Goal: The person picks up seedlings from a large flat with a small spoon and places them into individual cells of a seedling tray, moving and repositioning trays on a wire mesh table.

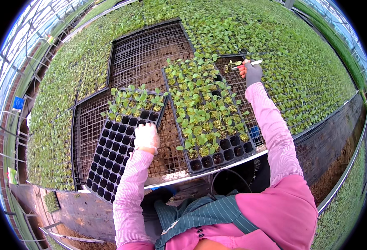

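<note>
My left hand, in a whitish glove, lies over the right side of a black plug tray. Its fingers are curled and their tips are partly hidden, so I cannot tell if they grip anything. Seedlings fill this tray's far rows; its near cells are bare. My right hand, in a grey glove with bare fingertips, grips a slim white and red tool. Just left of its fingertips is a small seedling, perhaps at the tool's tip. Between my hands sits a second plug tray, mostly planted, with several cells lacking plants.
Wire mesh bench top shows between the trays, soil scattered on it. Dense seedling trays surround the gap. A white bench edge runs before me. Blue material shows through the mesh at right. A small tray piece lies on the ground sheet.
</note>
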